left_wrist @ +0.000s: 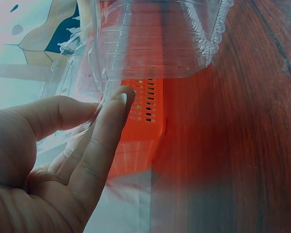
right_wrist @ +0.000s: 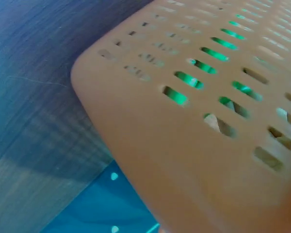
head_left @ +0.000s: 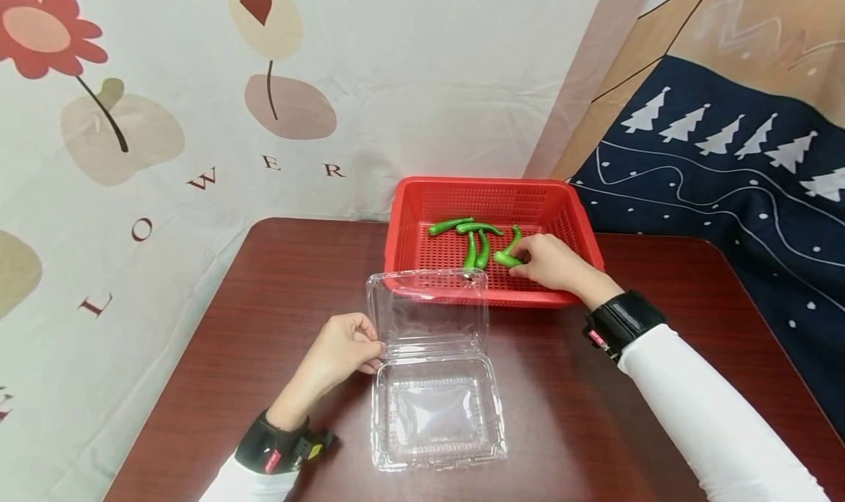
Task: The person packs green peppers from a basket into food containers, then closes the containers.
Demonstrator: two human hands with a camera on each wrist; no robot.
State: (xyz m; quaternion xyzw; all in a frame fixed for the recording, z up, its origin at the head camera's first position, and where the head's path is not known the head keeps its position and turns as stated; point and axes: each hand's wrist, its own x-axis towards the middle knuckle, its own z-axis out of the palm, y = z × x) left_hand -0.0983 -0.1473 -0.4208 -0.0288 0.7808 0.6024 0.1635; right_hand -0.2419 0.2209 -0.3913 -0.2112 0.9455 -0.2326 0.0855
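A clear plastic clamshell container [head_left: 436, 414] lies opened on the table, its lid [head_left: 429, 318] raised at the back. At the hinge, my left hand [head_left: 343, 346] pinches its left edge; the left wrist view shows thumb and fingers [left_wrist: 106, 121] meeting on the thin plastic. Inside the red perforated basket [head_left: 488, 185], my right hand [head_left: 549, 261] grips a green chili pepper [head_left: 507, 259] between thumb and fingers. Several more green chili peppers [head_left: 479, 228] rest on the basket floor, mostly to the left of that hand. The right wrist view shows the basket's outer wall [right_wrist: 136, 126], which hides most of the hand.
The dark reddish wooden table [head_left: 277, 282] ends at a white printed cloth [head_left: 422, 84] behind it. On the right hangs a navy cloth with white trees [head_left: 726, 142]. The container's lid overlaps the basket's front rim in the head view.
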